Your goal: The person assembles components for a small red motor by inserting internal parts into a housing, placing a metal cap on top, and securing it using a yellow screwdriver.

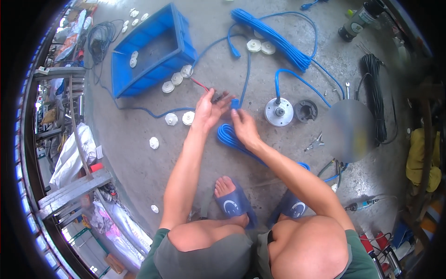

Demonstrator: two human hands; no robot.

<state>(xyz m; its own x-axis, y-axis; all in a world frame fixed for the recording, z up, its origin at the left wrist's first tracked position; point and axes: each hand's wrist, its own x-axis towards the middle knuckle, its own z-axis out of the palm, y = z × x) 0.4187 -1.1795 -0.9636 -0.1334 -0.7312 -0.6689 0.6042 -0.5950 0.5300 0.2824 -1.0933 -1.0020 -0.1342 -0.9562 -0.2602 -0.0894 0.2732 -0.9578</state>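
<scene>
My left hand (210, 110) has its thumb and blurred fingers around a thin red tool (200, 84) that looks like a screwdriver. The tool slants toward the blue plug (235, 103); its front part is lost among the fingers. Just right of it, my right hand (245, 126) pinches that plug between thumb and fingers. From the plug a blue cable seems to run away from me. A looped bundle of blue cable (227, 135) lies below my right hand, partly hidden by the forearm.
Upper left stands a blue crate (121, 69), with white round caps (176, 78) beside it. A long blue cable coil (274, 39) lies farther off. To the right are a round metal part (278, 114), a dark ring (306, 111), pliers (315, 143) and a black cable bundle (374, 93).
</scene>
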